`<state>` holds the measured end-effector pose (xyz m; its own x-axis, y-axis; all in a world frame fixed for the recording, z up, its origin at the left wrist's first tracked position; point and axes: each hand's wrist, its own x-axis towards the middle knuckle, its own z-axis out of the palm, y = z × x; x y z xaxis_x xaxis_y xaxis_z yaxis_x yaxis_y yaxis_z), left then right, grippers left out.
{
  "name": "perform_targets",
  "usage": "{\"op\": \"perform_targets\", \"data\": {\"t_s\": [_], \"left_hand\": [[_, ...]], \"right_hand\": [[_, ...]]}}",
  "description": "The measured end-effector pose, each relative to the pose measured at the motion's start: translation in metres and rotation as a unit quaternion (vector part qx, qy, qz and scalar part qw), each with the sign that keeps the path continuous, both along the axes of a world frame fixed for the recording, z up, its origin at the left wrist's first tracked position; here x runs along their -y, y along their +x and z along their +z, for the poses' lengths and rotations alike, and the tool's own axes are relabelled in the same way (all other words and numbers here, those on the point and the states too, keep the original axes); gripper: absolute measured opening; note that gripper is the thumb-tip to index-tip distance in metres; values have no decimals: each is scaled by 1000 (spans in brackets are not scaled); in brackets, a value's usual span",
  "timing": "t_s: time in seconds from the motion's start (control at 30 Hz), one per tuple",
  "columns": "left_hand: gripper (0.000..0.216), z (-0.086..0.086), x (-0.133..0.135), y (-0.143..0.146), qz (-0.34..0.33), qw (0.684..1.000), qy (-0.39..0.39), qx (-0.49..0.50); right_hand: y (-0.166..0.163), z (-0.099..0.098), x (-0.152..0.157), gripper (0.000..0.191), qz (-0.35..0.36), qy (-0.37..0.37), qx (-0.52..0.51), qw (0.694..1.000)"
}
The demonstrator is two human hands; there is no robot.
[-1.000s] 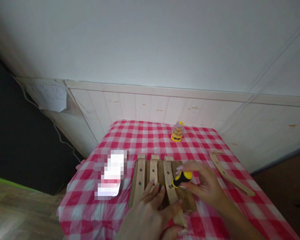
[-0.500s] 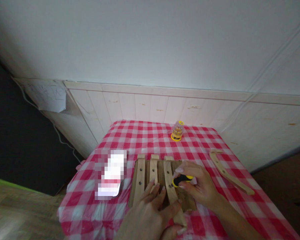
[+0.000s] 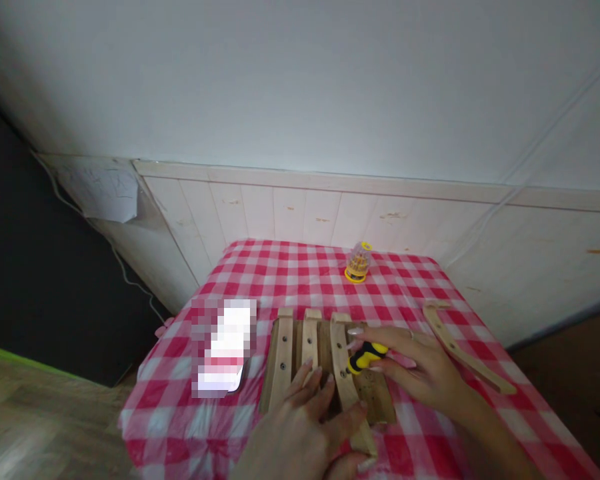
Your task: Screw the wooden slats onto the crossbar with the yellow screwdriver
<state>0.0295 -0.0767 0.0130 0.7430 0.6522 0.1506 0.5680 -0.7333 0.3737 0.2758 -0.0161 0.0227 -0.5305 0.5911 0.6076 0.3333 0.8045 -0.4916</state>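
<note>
From the head view, the right hand point(image 3: 420, 367) has swung the yellow-and-black screwdriver point(image 3: 366, 357) round, fingertips pinching its handle, tip at the third slat of the slatted wooden panel point(image 3: 373, 397); the left hand point(image 3: 293, 433) lies spread across that panel, a curved wooden rail point(image 3: 463, 350) just right of it

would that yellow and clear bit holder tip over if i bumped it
The bit holder probably resists tipping, since its wide yellow base sits flat on the checked tablecloth. It looks small and fairly light, so a bump might slide it instead.
</note>
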Motion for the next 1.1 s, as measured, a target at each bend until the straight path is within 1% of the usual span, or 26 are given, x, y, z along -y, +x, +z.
{"op": "perform_targets", "data": {"t_s": [0.07,0.17,0.27,0.33,0.4,0.5,0.53,0.67,0.77,0.87,0.93,1.03,1.1], "left_hand": [[46,2,1,1,0,1000,-3,-10],[43,5,2,2,6,1000,-4,-7],[43,6,3,3,10,1000,-15,-9],[44,6,3,3,10,1000,-23,-17],[43,5,2,3,11,999,-25,-17],[44,3,1,2,8,1000,-9,-12],[45,2,0,2,4,1000,-1,-12],[48,-1,0,1,-5,1000,13,-17],[47,-3,1,1,4,1000,2,-10],[47,-5,1,1,1,1000,-7,0],[48,-5,1,1,0,1000,-10,1],[47,-2,1,2,-3,1000,-11,7],[43,2,1,3,-4,1000,-14,10]], "right_hand": [[-4,2,1,27,-8,19,-22,1000],[-13,3,3,22,-30,63,-40,997],[-23,1,7,12,-82,118,-45,989],[-26,-3,9,10,-119,154,-48,980],[-28,-5,9,10,-141,177,-46,973],[-27,-6,8,4,-136,181,-40,973],[-26,-6,7,5,-127,179,-38,975],[-25,-7,2,9,-101,163,-36,981],[-25,-9,-1,19,-57,136,-48,988],[-21,-8,0,26,5,83,-48,995],[-17,-5,3,36,35,29,-29,999],[-8,0,7,49,66,-50,-8,997],[-3,3,7,52,79,-76,-3,994]]}}
